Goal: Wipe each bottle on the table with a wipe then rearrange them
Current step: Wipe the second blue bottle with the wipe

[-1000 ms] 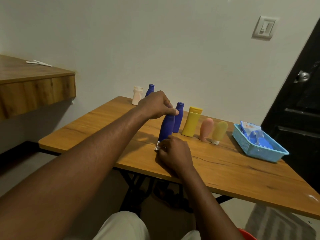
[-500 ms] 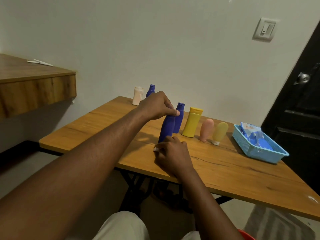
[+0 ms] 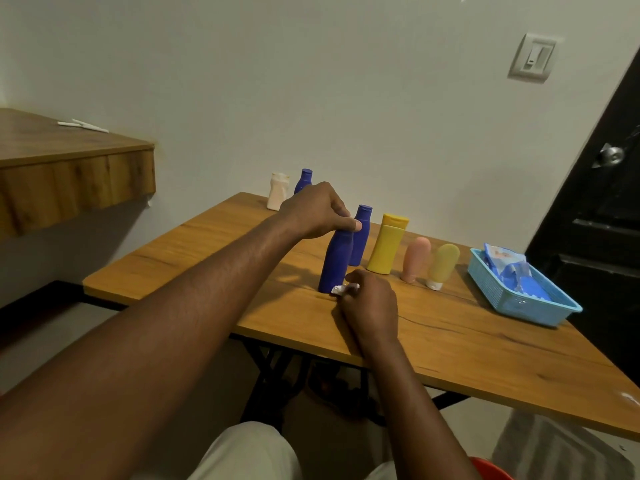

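Pinching the top of a blue bottle [image 3: 335, 261], the fingers [image 3: 344, 223] of the left hand [image 3: 317, 211] are curled tight round it, and it is kept standing on the tabletop [image 3: 450, 337]. A crumpled wipe [image 3: 340, 289] is pinched against the bottle's base by the curled fingers of the right hand [image 3: 370, 301]. Wiping of this bottle is judged to be in hand; next, the wipe must be drawn up its side, the bottle held steady.
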Available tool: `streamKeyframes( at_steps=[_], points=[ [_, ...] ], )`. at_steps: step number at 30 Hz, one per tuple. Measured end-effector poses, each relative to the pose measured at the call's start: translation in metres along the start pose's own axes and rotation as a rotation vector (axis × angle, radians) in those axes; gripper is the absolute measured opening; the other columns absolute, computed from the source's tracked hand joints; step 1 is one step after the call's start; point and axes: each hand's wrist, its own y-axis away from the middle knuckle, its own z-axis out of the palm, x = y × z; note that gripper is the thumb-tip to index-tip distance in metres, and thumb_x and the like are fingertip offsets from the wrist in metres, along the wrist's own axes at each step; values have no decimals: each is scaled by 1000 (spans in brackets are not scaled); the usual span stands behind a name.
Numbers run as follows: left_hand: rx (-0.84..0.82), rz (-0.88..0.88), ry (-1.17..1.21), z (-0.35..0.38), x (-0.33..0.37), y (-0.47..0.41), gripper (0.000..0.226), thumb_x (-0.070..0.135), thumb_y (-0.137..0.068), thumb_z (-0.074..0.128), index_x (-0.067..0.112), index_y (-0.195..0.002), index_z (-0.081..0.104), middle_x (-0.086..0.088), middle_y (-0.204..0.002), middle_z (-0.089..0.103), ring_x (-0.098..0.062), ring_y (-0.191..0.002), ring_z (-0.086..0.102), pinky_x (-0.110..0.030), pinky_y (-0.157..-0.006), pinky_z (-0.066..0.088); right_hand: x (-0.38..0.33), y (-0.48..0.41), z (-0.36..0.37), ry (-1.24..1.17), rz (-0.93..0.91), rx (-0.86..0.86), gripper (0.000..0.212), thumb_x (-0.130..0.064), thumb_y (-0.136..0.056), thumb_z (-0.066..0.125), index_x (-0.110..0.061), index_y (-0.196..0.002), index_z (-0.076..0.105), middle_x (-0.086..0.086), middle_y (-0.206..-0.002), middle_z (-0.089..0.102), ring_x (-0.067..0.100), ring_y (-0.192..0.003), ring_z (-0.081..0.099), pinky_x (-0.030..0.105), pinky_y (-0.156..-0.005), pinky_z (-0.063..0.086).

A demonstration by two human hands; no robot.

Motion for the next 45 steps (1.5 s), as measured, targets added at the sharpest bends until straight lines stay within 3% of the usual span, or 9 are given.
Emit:
streamKeyframes(
  at_steps=[5, 12, 19, 26, 29, 33, 37, 41, 45],
  points=[
    [0, 4, 9, 0, 0, -1, 38, 47, -87, 81, 18, -111, 82, 3, -115, 78, -13, -104, 70, -49, -98, 57, -2, 3, 0, -95, -129, -75, 9, -18, -87, 73, -24, -93, 70, -9, -91, 69, 7, -85, 61, 29, -75, 54],
    [-3, -1, 9, 0, -2, -2, 37, 48, -86, 82, 20, -109, 82, 6, -111, 79, -11, -102, 70, -49, -98, 57, 6, -10, 0, -62, -20, 5, 10, -20, -86, 74, -26, -87, 67, -10, -85, 67, 9, -83, 62, 34, -71, 56],
    [-8, 7, 30, 0, -2, -2, 38, 46, -88, 81, 17, -112, 82, 3, -117, 78, -12, -105, 70, -47, -98, 57, -10, 9, -7, -13, -325, -183, 14, -30, -85, 76, -30, -97, 68, -13, -99, 65, 4, -90, 58, 26, -76, 51],
    [-20, 10, 32, -1, -1, -1, 36, 43, -90, 80, 16, -113, 81, 2, -118, 77, -13, -104, 69, -46, -98, 57, 11, -9, 4, -104, -24, 26, 10, -18, -88, 71, -27, -86, 67, -10, -86, 67, 9, -83, 63, 30, -69, 54],
    [-34, 19, 8, 0, 1, -2, 34, 42, -92, 78, 17, -115, 80, 2, -121, 77, -13, -104, 67, -43, -97, 56, 13, -9, 4, -277, -51, 95, 10, -14, -90, 67, -24, -90, 68, -10, -87, 67, 6, -84, 62, 35, -74, 57],
    [-46, 25, -4, -1, 1, -1, 34, 40, -96, 74, 18, -121, 78, 1, -129, 74, -10, -104, 63, -36, -88, 50, 5, -5, -3, -466, -217, 261, 8, -15, -93, 69, -20, -98, 65, -7, -100, 64, 8, -95, 61, 27, -81, 55],
    [-47, 51, -1, -1, 1, 2, 34, 38, -98, 71, 17, -123, 77, 0, -131, 73, -11, -106, 63, -35, -88, 49, 4, -4, 2, -330, -271, 151, 12, -15, -91, 70, -19, -101, 66, -5, -106, 63, 8, -98, 59, 21, -81, 49],
    [-72, 55, -8, -3, 1, 1, 31, 37, -100, 69, 16, -122, 78, 1, -132, 73, -16, -113, 66, -42, -99, 53, 9, -9, 5, -225, -81, -13, 9, -14, -86, 73, -22, -91, 70, -6, -95, 69, 11, -92, 63, 29, -79, 54],
    [-98, 65, -7, -3, 1, -1, 30, 32, -102, 67, 14, -124, 77, -1, -134, 72, -16, -114, 66, -36, -92, 50, 9, -7, 5, -252, -87, 73, 6, -15, -88, 72, -20, -91, 72, -6, -96, 70, 8, -92, 62, 29, -81, 54]
  ],
)
